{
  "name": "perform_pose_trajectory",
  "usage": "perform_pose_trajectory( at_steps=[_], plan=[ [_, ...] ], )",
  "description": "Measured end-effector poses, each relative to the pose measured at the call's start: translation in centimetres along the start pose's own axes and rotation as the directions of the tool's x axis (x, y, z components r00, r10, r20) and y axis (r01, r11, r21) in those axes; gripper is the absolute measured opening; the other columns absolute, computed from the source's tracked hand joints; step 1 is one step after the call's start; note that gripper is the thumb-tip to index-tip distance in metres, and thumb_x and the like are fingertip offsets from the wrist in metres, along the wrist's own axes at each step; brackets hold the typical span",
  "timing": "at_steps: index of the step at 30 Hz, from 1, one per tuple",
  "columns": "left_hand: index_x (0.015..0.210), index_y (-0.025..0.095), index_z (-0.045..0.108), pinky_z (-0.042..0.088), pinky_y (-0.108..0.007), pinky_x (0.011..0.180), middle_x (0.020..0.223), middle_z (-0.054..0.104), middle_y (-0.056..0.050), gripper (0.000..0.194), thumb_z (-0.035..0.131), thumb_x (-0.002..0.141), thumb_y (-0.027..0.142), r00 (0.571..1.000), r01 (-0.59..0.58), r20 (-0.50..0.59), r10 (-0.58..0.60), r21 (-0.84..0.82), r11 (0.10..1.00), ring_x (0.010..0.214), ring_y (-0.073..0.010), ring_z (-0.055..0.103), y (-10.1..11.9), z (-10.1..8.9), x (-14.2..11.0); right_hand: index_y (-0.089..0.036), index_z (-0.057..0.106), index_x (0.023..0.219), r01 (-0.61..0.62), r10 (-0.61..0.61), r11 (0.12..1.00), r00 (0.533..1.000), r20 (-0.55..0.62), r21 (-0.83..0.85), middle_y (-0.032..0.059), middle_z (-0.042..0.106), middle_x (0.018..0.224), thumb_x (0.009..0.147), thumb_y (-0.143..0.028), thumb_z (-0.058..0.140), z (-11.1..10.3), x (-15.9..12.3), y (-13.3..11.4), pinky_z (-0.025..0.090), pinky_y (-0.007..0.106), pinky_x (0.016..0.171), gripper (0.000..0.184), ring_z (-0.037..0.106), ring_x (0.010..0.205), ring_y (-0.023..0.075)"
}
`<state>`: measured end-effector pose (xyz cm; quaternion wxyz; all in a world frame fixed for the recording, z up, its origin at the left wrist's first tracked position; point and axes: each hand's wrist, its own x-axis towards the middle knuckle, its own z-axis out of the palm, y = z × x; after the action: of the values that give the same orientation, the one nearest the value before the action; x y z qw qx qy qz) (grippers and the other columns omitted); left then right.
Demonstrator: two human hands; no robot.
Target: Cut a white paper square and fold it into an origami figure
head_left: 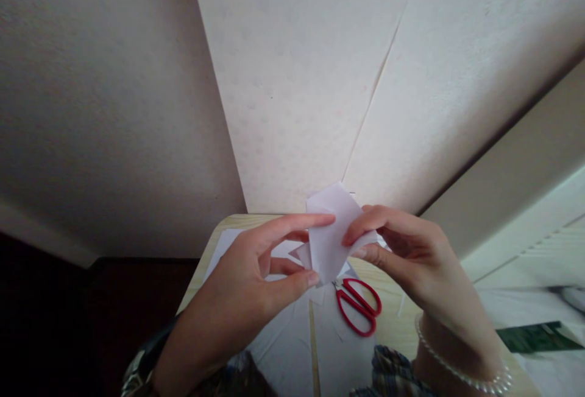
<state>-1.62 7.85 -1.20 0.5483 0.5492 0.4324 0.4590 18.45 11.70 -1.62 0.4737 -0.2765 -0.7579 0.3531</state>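
Note:
A folded piece of white paper (pixel 329 235) is held up above a small wooden table (pixel 393 324). My left hand (pixel 256 281) pinches its left edge between thumb and forefinger. My right hand (pixel 402 251) grips its right side with curled fingers, and a bead bracelet (pixel 461 372) circles that wrist. Red-handled scissors (pixel 359 305) lie shut on the table just below the paper, between my two hands.
White paper sheets (pixel 292 336) and small offcuts cover the table's near left part. The table stands in a wall corner (pixel 292 111). At the lower right lie a dark green flat object (pixel 534 336) and white bedding (pixel 525 275).

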Motion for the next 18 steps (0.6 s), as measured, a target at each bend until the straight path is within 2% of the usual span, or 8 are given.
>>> perform_pose_trajectory(
  at_steps=[4,10,15,18],
  plan=[
    [0.108,0.036,0.077,0.058,-0.016,0.073,0.107,0.077,0.006,0.047,0.07,0.076,0.003,0.998,-0.019,-0.062,0.023,0.059,0.998,0.085,-0.0106,0.073,-0.3,0.2,0.1,-0.021,0.07,0.078,0.001,-0.001,0.999,1.0,0.001,-0.045,-0.0008,0.071,0.075,0.087,-0.031,0.073,0.2,0.1,0.1,0.051,0.025,0.069,0.013,0.065,0.072,0.0135],
    [0.111,0.034,0.075,0.06,-0.023,0.08,0.121,0.074,0.003,0.036,0.07,0.082,0.013,0.993,-0.052,-0.098,0.059,0.076,0.996,0.103,-0.0171,0.071,-0.4,0.4,0.1,-0.021,0.068,0.076,-0.045,0.038,0.998,0.992,-0.123,-0.054,0.0001,0.069,0.075,0.085,-0.03,0.073,0.7,0.3,0.0,0.05,0.029,0.068,0.013,0.064,0.072,0.0158],
    [0.113,0.03,0.072,0.06,-0.027,0.085,0.123,0.073,0.002,0.032,0.073,0.082,0.022,0.99,-0.062,-0.121,0.071,0.07,0.996,0.103,-0.0183,0.071,-0.2,1.1,0.3,-0.022,0.066,0.077,-0.119,0.114,0.992,0.988,-0.109,-0.043,0.0001,0.066,0.077,0.085,-0.025,0.071,1.3,0.3,0.0,0.049,0.03,0.07,0.01,0.063,0.076,0.0165],
    [0.112,0.032,0.07,0.059,-0.026,0.084,0.122,0.073,0.004,0.036,0.075,0.079,0.018,0.987,-0.077,-0.132,0.091,0.106,0.991,0.101,-0.0169,0.07,-0.1,1.7,0.4,-0.022,0.066,0.079,-0.14,0.134,0.989,0.984,-0.118,-0.042,0.0004,0.066,0.081,0.085,-0.024,0.07,1.5,0.3,0.1,0.048,0.031,0.074,0.008,0.062,0.079,0.0168]
  ],
)
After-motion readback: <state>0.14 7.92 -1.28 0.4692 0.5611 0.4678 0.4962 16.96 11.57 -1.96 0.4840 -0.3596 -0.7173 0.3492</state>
